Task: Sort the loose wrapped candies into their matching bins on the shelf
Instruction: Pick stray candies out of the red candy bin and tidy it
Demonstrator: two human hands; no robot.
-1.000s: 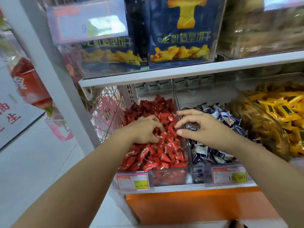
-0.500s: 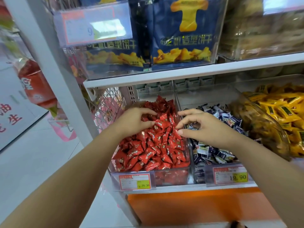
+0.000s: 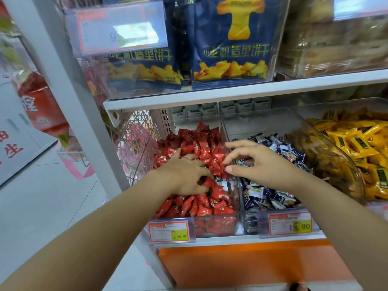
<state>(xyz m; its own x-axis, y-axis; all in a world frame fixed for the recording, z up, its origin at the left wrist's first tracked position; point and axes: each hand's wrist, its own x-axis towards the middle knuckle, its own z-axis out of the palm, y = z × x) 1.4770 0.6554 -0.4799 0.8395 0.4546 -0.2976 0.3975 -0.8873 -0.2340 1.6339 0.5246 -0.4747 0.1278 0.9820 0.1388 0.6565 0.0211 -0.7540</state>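
With fingers of left hand (image 3: 184, 177) buried in red foil-wrapped candies (image 3: 197, 204), grip untellable, right hand (image 3: 262, 164) slack and empty, may flick reds into neighbouring clear plastic bin (image 3: 252, 225).

Left tag (image 3: 171, 231) 24.90, right tag (image 3: 289, 223) 19.90

Pale grey tiled floor (image 3: 46, 206) fills the lower left, evenly lit; a white metal upright post (image 3: 69, 91) slants from upper left towards bottom centre; a white metal shelf board (image 3: 252, 92) crosses mid-frame from it; an orange base panel (image 3: 252, 267) sits at lower right; a white board with red characters (image 3: 12, 148) stands far left.
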